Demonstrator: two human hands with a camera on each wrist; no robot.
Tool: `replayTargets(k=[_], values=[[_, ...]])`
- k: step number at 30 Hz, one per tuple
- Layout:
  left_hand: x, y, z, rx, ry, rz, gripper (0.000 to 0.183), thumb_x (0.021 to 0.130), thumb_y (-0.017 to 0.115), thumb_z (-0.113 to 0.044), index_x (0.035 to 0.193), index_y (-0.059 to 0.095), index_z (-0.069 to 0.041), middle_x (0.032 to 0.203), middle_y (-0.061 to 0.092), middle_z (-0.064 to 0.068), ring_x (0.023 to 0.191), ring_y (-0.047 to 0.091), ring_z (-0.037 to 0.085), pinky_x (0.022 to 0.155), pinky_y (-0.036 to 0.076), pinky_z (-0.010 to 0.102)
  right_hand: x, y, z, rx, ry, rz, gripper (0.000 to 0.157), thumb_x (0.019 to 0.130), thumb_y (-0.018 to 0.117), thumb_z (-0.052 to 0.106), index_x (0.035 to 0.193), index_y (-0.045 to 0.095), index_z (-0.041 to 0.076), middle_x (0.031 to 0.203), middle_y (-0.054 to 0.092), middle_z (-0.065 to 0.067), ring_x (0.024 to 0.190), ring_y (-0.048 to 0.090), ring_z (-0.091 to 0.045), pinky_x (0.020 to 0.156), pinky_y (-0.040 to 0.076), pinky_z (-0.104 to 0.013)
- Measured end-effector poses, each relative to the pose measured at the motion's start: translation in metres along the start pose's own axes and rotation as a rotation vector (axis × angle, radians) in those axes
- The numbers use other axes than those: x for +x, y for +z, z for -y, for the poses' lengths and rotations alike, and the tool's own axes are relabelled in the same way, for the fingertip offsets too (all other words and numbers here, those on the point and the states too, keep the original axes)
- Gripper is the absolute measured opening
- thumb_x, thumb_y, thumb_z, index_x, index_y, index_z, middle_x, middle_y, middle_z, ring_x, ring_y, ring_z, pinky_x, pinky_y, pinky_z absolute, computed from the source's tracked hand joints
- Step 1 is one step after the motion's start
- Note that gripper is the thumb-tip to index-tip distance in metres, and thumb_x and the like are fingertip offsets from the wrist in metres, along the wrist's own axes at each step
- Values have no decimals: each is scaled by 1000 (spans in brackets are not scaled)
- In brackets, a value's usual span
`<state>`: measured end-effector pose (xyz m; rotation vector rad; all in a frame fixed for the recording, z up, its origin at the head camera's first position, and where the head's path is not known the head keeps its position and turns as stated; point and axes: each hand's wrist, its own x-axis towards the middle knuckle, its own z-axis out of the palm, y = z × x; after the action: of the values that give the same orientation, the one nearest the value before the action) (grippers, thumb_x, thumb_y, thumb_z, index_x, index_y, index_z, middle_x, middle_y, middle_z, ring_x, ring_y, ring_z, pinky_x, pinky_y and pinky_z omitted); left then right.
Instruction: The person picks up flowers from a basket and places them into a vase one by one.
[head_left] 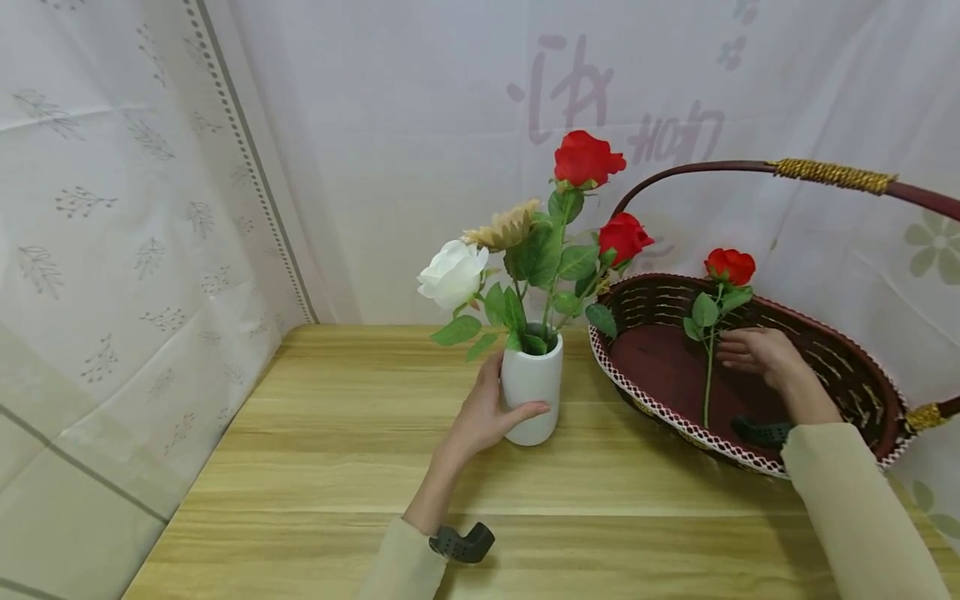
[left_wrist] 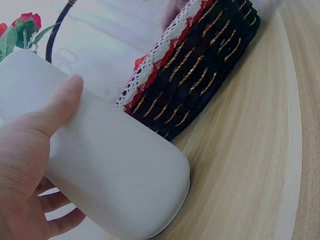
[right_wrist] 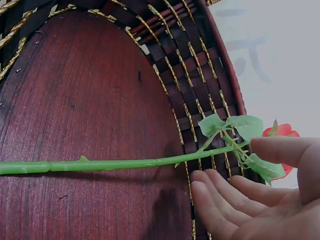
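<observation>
My left hand grips the white vase, thumb across its front and fingers round the far side. In the vase stand a white rose, a beige flower, and two red roses, a tall one and a lower one. Another red rose lies in the dark wicker basket, its green stem over the basket's floor. My right hand is at this rose, fingers extended beneath the stem and thumb by the leaves, with a gap between thumb and fingers.
The basket's tall handle, wound with gold cord, arches above it at the back right. White lace trims the rim. Vase and basket stand close together on the wooden table, with a printed curtain behind.
</observation>
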<state>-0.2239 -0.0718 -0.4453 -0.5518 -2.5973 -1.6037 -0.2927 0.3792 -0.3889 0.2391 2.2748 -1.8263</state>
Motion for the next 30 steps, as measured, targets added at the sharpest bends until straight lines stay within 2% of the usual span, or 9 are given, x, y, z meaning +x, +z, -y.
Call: replayTargets(k=[3,6,8,13,16,18,25,30], values=[[-1,-1,0,-4,10,-2,105,82,81,-51,158,22,-11,146,41,13,125,52,27,101,45,50,2,-1,-1,-31,3,65,60,109,44,17,149,21,-20,101,70,0,86,70,-7,87,57,-35],[-1,-1,-1,-8,25,-3,103,83,82,-48,157,22,-10,144,42,14,124,52,27,101,45,50,3,-1,-3,-45,5,100,62,110,41,17,150,14,-21,113,67,-7,89,68,-5,90,55,-36],[-1,-1,-2,-11,32,0,103,83,83,-47,157,22,-10,144,42,14,124,53,27,101,45,50,3,-1,-5,-50,2,108,62,110,39,17,150,10,-21,115,66,-7,90,67,-4,92,55,-36],[0,-1,-2,-14,34,0,102,83,83,-45,157,22,-9,143,43,13,123,53,26,101,46,49,5,-1,-8,-12,-9,118,59,111,35,13,152,7,-19,104,66,8,91,68,-4,91,55,-34],[0,-1,-1,-16,32,-2,102,83,83,-45,157,23,-9,143,43,13,123,53,26,101,45,49,5,1,-9,17,-20,125,57,110,33,9,152,6,-18,99,67,12,92,69,-6,89,55,-33],[0,-1,-1,-19,32,-2,102,83,83,-45,157,23,-9,143,43,14,123,53,27,101,45,49,5,2,-8,41,-32,122,57,110,34,8,153,5,-18,98,69,11,91,70,-7,87,56,-31],[0,-1,-1,-14,30,1,102,84,83,-45,158,22,-9,144,42,14,124,53,27,101,45,50,4,7,-8,112,-74,72,70,106,51,10,154,6,-15,91,73,9,86,71,-7,78,57,-26],[0,-1,-1,-9,26,8,104,83,82,-48,158,21,-10,145,41,14,124,52,27,101,45,49,4,8,-9,146,-114,59,75,104,56,11,155,6,-13,91,74,9,84,71,-8,75,57,-25]])
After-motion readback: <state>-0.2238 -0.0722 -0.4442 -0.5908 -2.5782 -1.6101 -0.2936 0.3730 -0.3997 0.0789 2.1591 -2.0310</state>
